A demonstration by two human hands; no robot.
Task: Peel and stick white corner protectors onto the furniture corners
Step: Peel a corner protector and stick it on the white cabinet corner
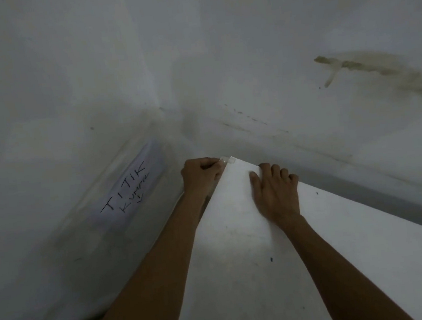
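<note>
- Pinching the corner protector [227, 160] between thumb and fingertips, the left hand [201, 177] has it right at the far tip of the white counter [241, 261]. It touches the corner, but I can't tell whether it is fully seated.
- It's a tiny, pale, slightly see-through piece. By the look of it, it's very light and a little soft, so it should squash under a press rather than crack.
- Best hold, I'd judge, is on the outer faces, thumb on one side and a finger on the other. That stays off the sticky inside, and it can then be pushed down onto both edges of the corner.
- Small and light means easy to fumble. If it slips, it likely drops into the gap between counter and wall.
- The right hand [275, 192] lies palm-down just beside the corner, its fingers hooked over the back edge and gripping the counter.
- Tight quarters here. The counter's tip pokes into the corner of the room with walls near on both sides, so the left hand works in a narrow gap.
- A sheet of paper [129, 186] with handwritten letters is stuck on the left wall, apart from the hands. A dirty streak [367, 68] marks the right wall. Neither is in the way.
- The light is dim and it's pale on white, so alignment looks hard to judge by eye.
</note>
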